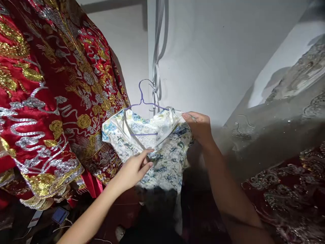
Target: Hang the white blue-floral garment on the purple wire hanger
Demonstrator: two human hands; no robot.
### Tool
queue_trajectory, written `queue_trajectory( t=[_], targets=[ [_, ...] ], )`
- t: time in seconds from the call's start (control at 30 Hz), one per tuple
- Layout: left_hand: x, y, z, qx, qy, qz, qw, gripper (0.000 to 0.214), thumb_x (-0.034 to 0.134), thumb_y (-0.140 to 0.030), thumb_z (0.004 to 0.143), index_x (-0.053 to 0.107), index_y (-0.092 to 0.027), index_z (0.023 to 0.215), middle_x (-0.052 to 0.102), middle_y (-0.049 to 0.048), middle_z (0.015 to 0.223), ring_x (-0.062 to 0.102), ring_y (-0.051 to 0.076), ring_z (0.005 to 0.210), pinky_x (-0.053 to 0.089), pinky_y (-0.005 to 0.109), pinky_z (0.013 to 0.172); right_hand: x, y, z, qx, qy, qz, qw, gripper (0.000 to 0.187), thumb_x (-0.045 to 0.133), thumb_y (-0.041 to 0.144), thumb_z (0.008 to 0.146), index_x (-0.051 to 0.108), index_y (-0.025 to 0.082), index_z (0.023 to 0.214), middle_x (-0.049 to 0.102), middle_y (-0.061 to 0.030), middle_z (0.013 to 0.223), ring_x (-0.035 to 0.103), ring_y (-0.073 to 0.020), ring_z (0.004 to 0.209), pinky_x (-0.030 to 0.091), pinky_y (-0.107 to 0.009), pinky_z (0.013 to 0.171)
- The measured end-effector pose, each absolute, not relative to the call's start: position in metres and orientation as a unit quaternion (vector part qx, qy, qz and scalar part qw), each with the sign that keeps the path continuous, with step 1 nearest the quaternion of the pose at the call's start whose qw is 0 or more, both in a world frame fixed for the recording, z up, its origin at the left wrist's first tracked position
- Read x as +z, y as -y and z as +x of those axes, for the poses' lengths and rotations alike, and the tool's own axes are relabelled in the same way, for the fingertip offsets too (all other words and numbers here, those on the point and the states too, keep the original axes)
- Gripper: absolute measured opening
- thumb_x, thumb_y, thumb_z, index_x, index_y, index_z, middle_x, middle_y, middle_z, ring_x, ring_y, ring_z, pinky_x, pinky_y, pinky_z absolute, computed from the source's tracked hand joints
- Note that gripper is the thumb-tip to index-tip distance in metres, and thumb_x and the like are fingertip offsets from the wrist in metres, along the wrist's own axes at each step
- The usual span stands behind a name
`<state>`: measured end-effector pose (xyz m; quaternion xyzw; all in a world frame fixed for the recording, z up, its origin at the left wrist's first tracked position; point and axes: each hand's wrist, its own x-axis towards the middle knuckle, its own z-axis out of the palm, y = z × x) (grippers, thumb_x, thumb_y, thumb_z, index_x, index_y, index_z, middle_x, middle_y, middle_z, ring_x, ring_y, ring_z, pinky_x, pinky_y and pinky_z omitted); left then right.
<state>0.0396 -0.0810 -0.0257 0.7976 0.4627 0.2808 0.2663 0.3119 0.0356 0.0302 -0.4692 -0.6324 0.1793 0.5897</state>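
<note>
A white garment with a blue and green floral print (pixel 162 149) hangs on a thin purple wire hanger (pixel 142 98) in the middle of the view. My left hand (pixel 133 169) pinches the front fabric near the neckline, fingers closed on the cloth. At the garment's right shoulder, my right hand (pixel 199 127) grips the fabric where the hanger's end sits. The hanger's hook rises toward white cords (pixel 156 67) that hang against the wall.
A red robe with heavy gold and silver embroidery (pixel 50 95) fills the left side. A grey sequined gown (pixel 286 112) and a dark red embroidered cloth (pixel 286 193) lie at the right. A phone (pixel 60 215) lies low at the left. A white wall (pixel 215 51) stands behind.
</note>
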Motion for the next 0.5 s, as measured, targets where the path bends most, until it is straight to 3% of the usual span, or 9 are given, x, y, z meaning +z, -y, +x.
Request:
queue_trajectory(
  t=[0.07,0.23,0.43,0.5],
  targets=[
    [-0.056,0.066,0.041,0.286,-0.472,0.783,0.286,0.042,0.049,-0.033,0.096,0.044,-0.031,0.138,0.065,-0.0016,0.079,0.061,0.019,0.066,0.045,0.03,0.063,0.032,-0.035,0.309,0.195,0.618,-0.463,0.605,0.032,0.065,0.049,0.081,0.071,0.019,0.073,0.067,-0.0045,0.073,0.063,-0.0234,0.074,0.047,-0.03,0.059],
    [-0.094,0.039,0.038,0.41,-0.501,0.707,0.284,0.025,0.051,-0.041,0.096,0.041,-0.028,0.114,0.064,0.0045,0.101,0.065,0.021,0.082,0.047,0.033,0.071,0.036,-0.034,0.305,0.219,0.6,-0.464,0.614,0.031,0.065,0.049,0.082,0.07,0.019,0.075,0.068,-0.006,0.078,0.064,-0.024,0.077,0.05,-0.03,0.062],
    [-0.102,0.021,0.048,0.465,-0.467,0.697,0.284,0.051,0.05,-0.038,0.097,0.023,-0.028,0.139,0.061,0.0064,0.104,0.062,0.017,0.076,0.049,0.031,0.071,0.033,-0.038,0.304,0.226,0.597,-0.455,0.621,0.033,0.062,0.05,0.085,0.068,0.019,0.076,0.064,-0.0033,0.071,0.062,-0.0211,0.07,0.047,-0.029,0.059],
    [-0.102,0.017,0.053,0.476,-0.462,0.702,0.262,0.051,0.049,-0.036,0.097,0.025,-0.029,0.141,0.061,0.0075,0.109,0.063,0.017,0.081,0.049,0.031,0.075,0.026,-0.036,0.31,0.237,0.588,-0.453,0.627,0.032,0.063,0.049,0.085,0.068,0.019,0.074,0.064,-0.0028,0.069,0.062,-0.0207,0.069,0.048,-0.029,0.06]
  ],
)
